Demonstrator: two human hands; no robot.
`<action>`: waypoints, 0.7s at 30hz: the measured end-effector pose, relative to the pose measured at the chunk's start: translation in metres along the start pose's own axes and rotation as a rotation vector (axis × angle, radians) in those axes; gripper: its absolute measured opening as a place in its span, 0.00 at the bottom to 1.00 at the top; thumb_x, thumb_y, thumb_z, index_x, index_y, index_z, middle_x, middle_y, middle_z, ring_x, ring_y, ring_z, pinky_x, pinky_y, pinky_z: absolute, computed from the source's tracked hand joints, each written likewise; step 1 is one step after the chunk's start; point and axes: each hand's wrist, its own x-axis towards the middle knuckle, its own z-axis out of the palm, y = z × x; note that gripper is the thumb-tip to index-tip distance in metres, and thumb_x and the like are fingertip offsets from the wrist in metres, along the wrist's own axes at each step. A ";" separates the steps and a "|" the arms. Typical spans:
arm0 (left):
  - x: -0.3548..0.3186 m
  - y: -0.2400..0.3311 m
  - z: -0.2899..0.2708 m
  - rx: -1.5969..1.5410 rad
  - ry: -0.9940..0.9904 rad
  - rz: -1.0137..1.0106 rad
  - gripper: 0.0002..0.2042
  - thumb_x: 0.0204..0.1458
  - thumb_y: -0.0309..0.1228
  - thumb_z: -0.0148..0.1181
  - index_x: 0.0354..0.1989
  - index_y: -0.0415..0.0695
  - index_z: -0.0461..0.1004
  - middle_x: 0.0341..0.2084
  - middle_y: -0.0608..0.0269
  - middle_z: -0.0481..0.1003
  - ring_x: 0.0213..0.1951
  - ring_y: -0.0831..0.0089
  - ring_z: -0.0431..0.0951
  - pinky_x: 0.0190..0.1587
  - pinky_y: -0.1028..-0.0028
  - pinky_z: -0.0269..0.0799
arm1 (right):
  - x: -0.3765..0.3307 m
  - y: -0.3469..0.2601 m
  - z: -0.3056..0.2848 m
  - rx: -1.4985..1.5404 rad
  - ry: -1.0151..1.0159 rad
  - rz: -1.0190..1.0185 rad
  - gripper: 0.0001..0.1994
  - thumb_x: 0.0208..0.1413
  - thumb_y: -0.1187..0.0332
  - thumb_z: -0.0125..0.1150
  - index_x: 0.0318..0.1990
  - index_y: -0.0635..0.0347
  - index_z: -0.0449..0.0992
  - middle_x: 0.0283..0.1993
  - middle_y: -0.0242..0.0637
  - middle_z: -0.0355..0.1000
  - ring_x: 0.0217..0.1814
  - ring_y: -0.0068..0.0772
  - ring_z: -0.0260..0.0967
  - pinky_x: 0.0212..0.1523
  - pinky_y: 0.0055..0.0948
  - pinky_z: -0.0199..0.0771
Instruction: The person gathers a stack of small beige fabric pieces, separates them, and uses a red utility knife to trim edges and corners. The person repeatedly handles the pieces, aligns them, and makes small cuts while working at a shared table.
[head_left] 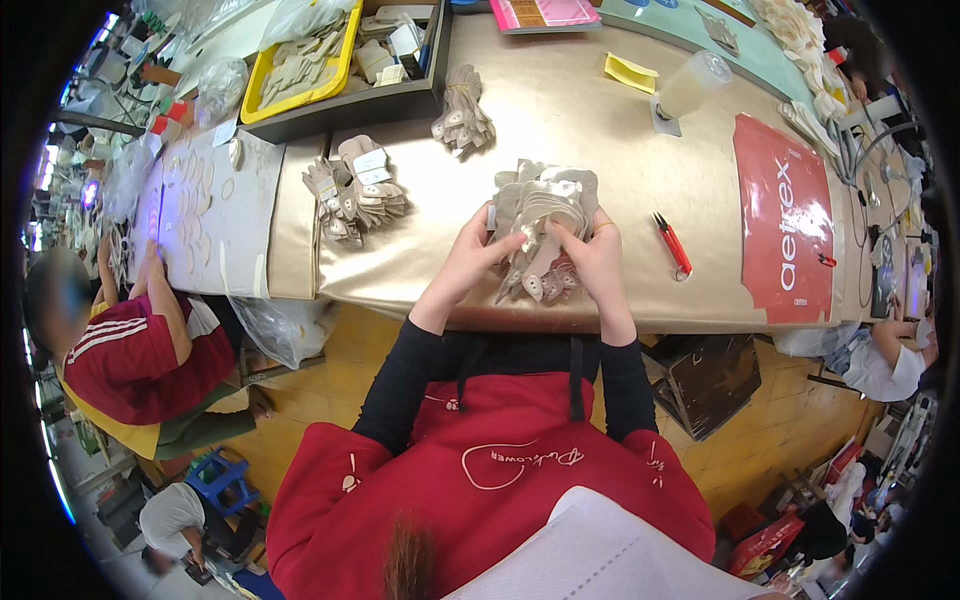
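Observation:
My left hand (474, 256) and my right hand (598, 259) both grip a thick stack of flat beige cut pieces (545, 205) on the gold-coloured table (600, 130). The stack fans upward from my fingers and its lower ends rest near the table's front edge. My left fingers pinch the stack's left side, my right thumb and fingers hold its right side.
Red-handled snips (672, 243) lie just right of my right hand. Two more bundles of beige pieces (355, 190) (461, 113) sit at left and behind. A yellow tray (300, 62), a clear cup (692, 84) and a red sheet (785, 215) are on the table. A person in red (140, 345) works at left.

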 end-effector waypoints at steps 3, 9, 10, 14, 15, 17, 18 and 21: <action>0.005 -0.012 -0.006 -0.086 0.113 -0.004 0.17 0.71 0.34 0.45 0.62 0.38 0.67 0.52 0.62 0.76 0.52 0.77 0.75 0.54 0.74 0.72 | 0.006 0.018 -0.010 -0.019 0.005 0.056 0.17 0.55 0.74 0.68 0.51 0.70 0.77 0.41 0.38 0.82 0.40 0.23 0.78 0.43 0.26 0.78; 0.008 -0.003 -0.041 0.475 0.347 0.058 0.14 0.68 0.31 0.49 0.54 0.37 0.75 0.47 0.55 0.78 0.44 0.72 0.79 0.51 0.71 0.74 | 0.005 0.031 -0.019 -0.301 0.045 -0.069 0.21 0.50 0.74 0.68 0.53 0.71 0.75 0.46 0.47 0.80 0.46 0.35 0.79 0.49 0.30 0.77; 0.006 0.002 -0.046 0.655 0.425 0.099 0.13 0.67 0.30 0.50 0.51 0.36 0.76 0.47 0.53 0.78 0.43 0.69 0.80 0.51 0.70 0.74 | 0.005 0.031 -0.019 -0.345 0.055 -0.158 0.22 0.49 0.74 0.68 0.54 0.71 0.75 0.47 0.48 0.80 0.48 0.37 0.79 0.50 0.31 0.76; 0.001 0.016 -0.051 0.882 0.510 0.149 0.16 0.59 0.28 0.59 0.54 0.36 0.75 0.50 0.45 0.75 0.46 0.53 0.78 0.53 0.60 0.73 | 0.003 0.026 -0.015 -0.305 -0.001 -0.085 0.24 0.49 0.74 0.66 0.57 0.70 0.73 0.50 0.51 0.79 0.52 0.40 0.78 0.54 0.33 0.75; -0.001 0.019 -0.048 1.169 0.546 0.175 0.24 0.56 0.29 0.63 0.61 0.36 0.70 0.56 0.43 0.71 0.55 0.49 0.73 0.59 0.57 0.68 | 0.003 0.025 -0.014 -0.324 -0.004 -0.069 0.24 0.50 0.75 0.65 0.57 0.70 0.73 0.50 0.50 0.79 0.52 0.40 0.78 0.53 0.33 0.75; -0.005 0.021 -0.034 1.155 0.634 0.302 0.29 0.55 0.29 0.64 0.66 0.36 0.65 0.59 0.42 0.68 0.60 0.46 0.68 0.62 0.56 0.65 | 0.000 0.023 -0.013 -0.298 0.001 -0.051 0.24 0.50 0.75 0.64 0.58 0.70 0.73 0.50 0.50 0.79 0.52 0.38 0.79 0.53 0.33 0.76; -0.007 0.022 -0.025 1.139 0.670 0.339 0.31 0.55 0.29 0.64 0.68 0.36 0.62 0.61 0.41 0.66 0.62 0.44 0.66 0.64 0.56 0.63 | -0.003 0.022 -0.012 -0.254 0.010 -0.053 0.24 0.50 0.76 0.64 0.58 0.70 0.73 0.50 0.49 0.79 0.51 0.37 0.79 0.52 0.32 0.76; -0.020 0.023 0.003 0.962 0.413 0.408 0.40 0.52 0.33 0.69 0.71 0.37 0.56 0.64 0.40 0.61 0.65 0.44 0.64 0.67 0.57 0.61 | -0.015 0.018 -0.009 -0.198 0.060 -0.114 0.24 0.50 0.77 0.63 0.57 0.71 0.73 0.50 0.48 0.80 0.49 0.34 0.79 0.51 0.31 0.78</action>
